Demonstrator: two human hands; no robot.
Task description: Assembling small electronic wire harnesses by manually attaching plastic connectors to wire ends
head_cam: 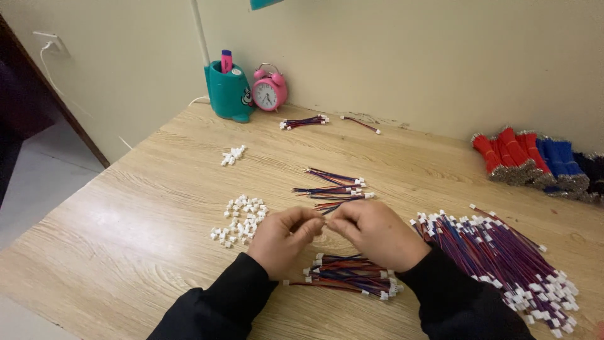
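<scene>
2 hands meet at the middle of the wooden table (pixel 157 189), fingertips pinched together. The left hand (pixel 281 238) and right hand (pixel 371 232) are each closed round the near end of a short red-and-blue wire lead (pixel 332 206); whether the left fingers also hold a small part I cannot tell. The lead's long axis runs from the fingertips away from the person, slanting up and to the right, with its far end pointing toward the small group of finished leads (pixel 333 187) lying beyond the hands.

Just left of the left hand lies a scatter of white connector housings (pixel 241 220). Under the wrists sits a small bundle of leads (pixel 352 275). Right of the right hand a large pile of leads (pixel 503 258) spreads toward the table's near edge.
</scene>
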